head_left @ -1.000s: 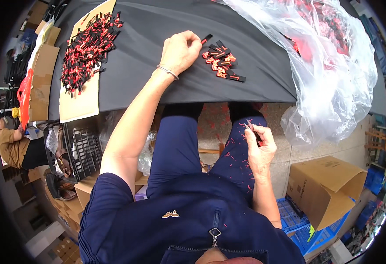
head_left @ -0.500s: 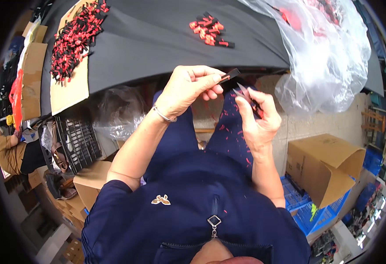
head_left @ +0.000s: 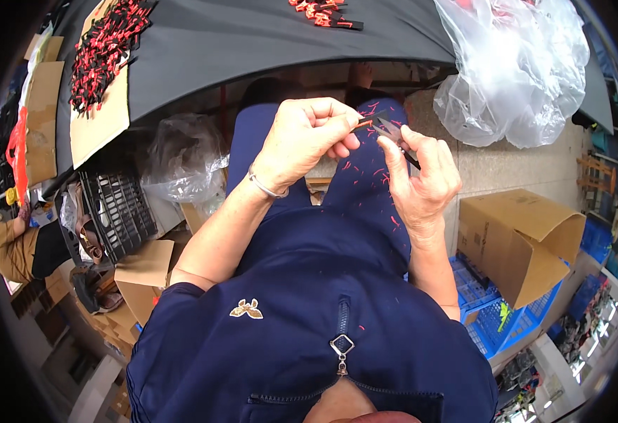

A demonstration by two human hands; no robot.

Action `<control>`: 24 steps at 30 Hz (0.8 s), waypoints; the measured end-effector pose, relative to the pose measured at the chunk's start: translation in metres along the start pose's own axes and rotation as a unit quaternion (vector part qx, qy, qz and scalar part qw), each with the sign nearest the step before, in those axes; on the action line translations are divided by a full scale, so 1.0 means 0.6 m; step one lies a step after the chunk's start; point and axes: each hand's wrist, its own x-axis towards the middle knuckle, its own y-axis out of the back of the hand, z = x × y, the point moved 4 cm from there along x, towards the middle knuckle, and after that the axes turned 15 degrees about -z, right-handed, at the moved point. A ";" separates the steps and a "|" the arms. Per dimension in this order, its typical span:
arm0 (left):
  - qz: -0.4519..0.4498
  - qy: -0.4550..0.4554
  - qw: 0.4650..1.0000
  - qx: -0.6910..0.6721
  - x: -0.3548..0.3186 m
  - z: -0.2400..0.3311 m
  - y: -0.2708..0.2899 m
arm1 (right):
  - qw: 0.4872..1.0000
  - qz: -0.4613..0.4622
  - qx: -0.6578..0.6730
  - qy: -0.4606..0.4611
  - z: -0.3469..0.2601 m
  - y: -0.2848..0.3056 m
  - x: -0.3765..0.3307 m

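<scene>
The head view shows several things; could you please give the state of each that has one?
Strip, pinched in the left grip
Snips, blades parted, in the right grip
Cardboard box at right, open
Clear bag at right, crumpled
Garment zip, partly undone
Large pile, heaped on cardboard

I see: little strip [head_left: 363, 124], black and red | piled strips [head_left: 107, 58], red and black | tablecloth [head_left: 245, 42], dark grey | trousers [head_left: 367, 189], blue, red-speckled | big box [head_left: 493, 243], brown

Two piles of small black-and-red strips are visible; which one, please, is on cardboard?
The larger left pile, on tan cardboard; the smaller pile lies on black cloth.
</scene>
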 end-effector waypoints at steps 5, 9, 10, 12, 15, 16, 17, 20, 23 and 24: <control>-0.005 0.008 1.000 0.007 -0.002 -0.005 -0.001 | 1.000 -0.007 0.017 0.013 0.003 -0.003 -0.005; -0.004 0.015 1.000 0.007 -0.003 -0.008 -0.001 | 1.000 -0.013 0.009 0.015 0.004 -0.007 -0.009; -0.012 0.019 1.000 0.006 -0.002 -0.009 -0.001 | 1.000 -0.013 0.028 0.003 0.005 -0.008 -0.009; -0.020 0.023 1.000 0.005 -0.002 -0.011 -0.003 | 0.999 -0.013 0.047 -0.009 0.007 -0.010 -0.010; -0.031 0.028 0.999 -0.025 -0.002 -0.016 -0.004 | 0.998 -0.011 0.064 -0.018 0.011 -0.014 -0.011; -0.037 0.030 0.997 -0.052 -0.001 -0.022 -0.002 | 0.998 -0.011 0.066 -0.015 0.011 -0.015 -0.011; -0.042 0.032 0.995 -0.080 0.000 -0.028 0.000 | 0.997 -0.011 0.069 -0.012 0.011 -0.015 -0.012; -0.042 0.036 0.991 -0.122 0.000 -0.041 0.000 | 0.992 -0.050 0.103 -0.055 0.019 -0.019 -0.016; -0.024 0.039 0.990 -0.130 0.001 -0.047 -0.002 | 0.878 -0.026 0.424 -0.221 0.036 -0.037 -0.027; -0.024 0.040 0.990 -0.130 0.002 -0.048 -0.006 | 0.855 -0.040 0.442 -0.268 0.042 -0.041 -0.029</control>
